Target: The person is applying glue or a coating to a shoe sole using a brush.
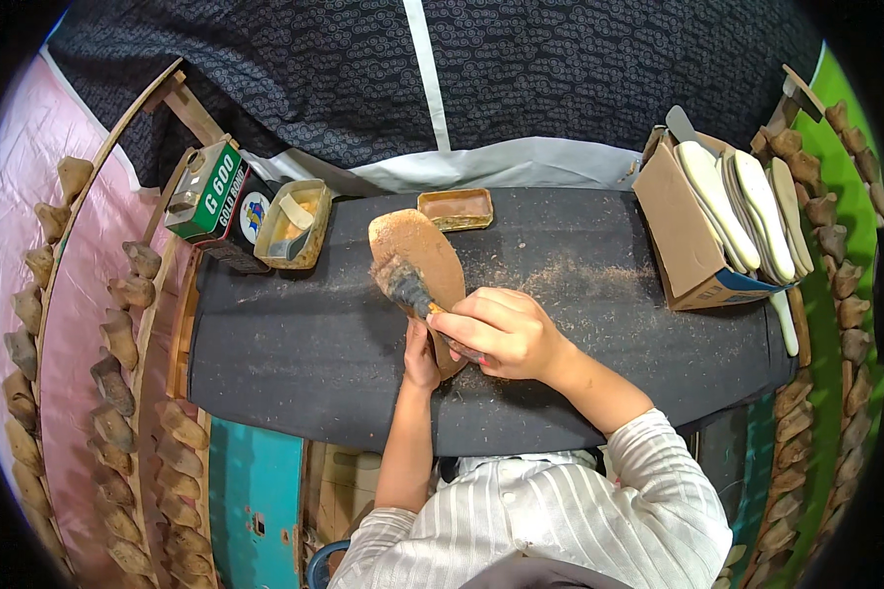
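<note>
Over the middle of the table I hold a tan, sole-shaped piece (420,239) raised at a slant, its broad end away from me. My left hand (421,363) grips its near part from the left edge; some of those fingers are hidden behind it. My right hand (507,332) is closed around the handle of a brush (409,289) with a dark, wrapped-looking neck. The frayed brownish bristles lie over the left edge of the sole-shaped piece, slightly blurred.
A dark cloth with scattered brown crumbs covers the table (295,344). At the back left stand a green-and-black can (211,204) and a tub (307,257) with a scraper-like blade. A shallow tray (456,220) lies behind; a carton (673,236) of pale soles is at right. Racks of wooden lasts (116,339) flank me.
</note>
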`<action>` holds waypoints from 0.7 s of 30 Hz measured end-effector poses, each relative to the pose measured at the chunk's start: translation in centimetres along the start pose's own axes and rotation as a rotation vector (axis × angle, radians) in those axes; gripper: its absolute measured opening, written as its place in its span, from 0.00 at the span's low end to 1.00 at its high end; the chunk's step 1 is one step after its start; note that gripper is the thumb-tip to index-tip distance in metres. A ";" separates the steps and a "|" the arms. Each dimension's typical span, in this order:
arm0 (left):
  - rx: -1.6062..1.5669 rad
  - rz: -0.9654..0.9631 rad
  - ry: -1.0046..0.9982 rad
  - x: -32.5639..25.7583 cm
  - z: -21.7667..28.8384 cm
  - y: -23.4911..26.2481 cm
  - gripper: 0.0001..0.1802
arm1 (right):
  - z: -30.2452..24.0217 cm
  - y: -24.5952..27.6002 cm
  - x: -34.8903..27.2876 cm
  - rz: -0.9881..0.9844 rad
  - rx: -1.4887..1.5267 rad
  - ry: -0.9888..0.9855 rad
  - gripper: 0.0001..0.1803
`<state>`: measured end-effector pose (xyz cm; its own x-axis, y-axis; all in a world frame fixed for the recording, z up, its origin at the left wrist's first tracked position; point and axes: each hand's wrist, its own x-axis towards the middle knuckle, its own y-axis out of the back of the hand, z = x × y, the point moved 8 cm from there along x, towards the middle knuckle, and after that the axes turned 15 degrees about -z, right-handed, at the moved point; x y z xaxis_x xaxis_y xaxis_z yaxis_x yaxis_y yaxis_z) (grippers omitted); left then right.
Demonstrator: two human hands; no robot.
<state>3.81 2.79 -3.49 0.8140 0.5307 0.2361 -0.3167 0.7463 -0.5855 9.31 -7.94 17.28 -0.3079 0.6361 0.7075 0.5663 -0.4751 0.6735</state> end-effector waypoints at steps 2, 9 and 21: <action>-0.055 0.056 0.043 -0.2 -0.6 0.3 0.29 | -0.3 0.2 -0.3 -0.043 0.009 -0.005 0.24; 0.036 -0.011 -0.013 0.2 -0.1 0.0 0.30 | -0.1 0.9 -0.3 -0.008 -0.018 -0.057 0.23; 0.083 0.132 0.030 0.3 1.4 -1.1 0.37 | 0.0 0.0 -0.9 -0.066 -0.024 -0.049 0.24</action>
<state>3.76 2.72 -1.73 0.7762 0.6152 0.1376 -0.4601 0.7021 -0.5435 9.61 -8.47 16.59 -0.3062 0.6952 0.6503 0.5273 -0.4450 0.7239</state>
